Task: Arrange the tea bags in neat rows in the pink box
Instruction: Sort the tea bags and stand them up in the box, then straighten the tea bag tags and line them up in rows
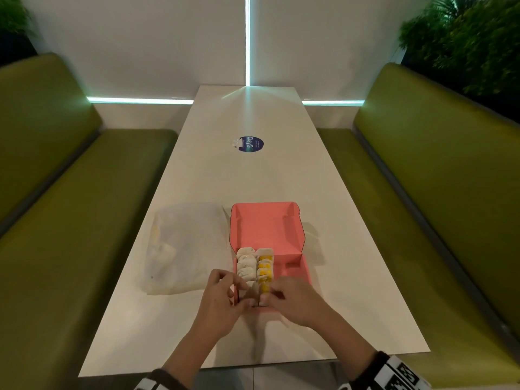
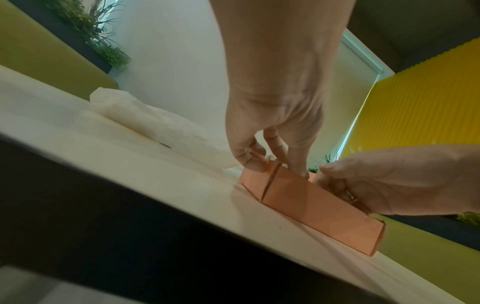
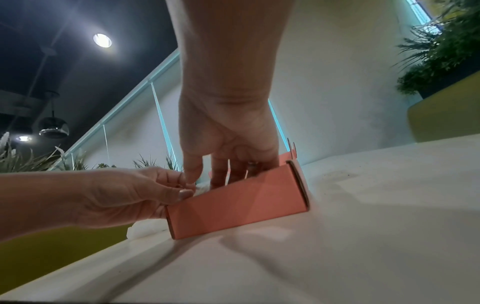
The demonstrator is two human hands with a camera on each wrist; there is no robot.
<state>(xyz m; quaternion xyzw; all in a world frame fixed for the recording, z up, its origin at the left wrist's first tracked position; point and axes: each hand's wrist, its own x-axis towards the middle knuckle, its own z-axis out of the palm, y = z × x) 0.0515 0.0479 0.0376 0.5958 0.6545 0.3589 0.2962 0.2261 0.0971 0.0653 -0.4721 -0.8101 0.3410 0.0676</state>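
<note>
Here, from the head view, the pink box (image 1: 267,235) sits open on the white bench (image 1: 253,170), lid tilted back. Two rows of tea bags (image 1: 254,266) fill its left part, a white row beside a yellow-tagged row; the right part shows bare pink floor. The left hand (image 1: 225,294) and right hand (image 1: 292,299) meet over the near edge of the box, fingers curled and pinching at the nearest tea bags. A translucent plastic bag (image 1: 183,249) lies just left of the box, and a round blue sticker (image 1: 249,144) sits farther up the bench.

From the left wrist, the left hand (image 2: 272,127) reaches down, fingertips (image 2: 252,162) at the box's corner (image 2: 311,205).

From the right wrist, the right hand (image 3: 228,144) dips its fingers inside the box (image 3: 239,203); what they grip is hidden by the wall.
</note>
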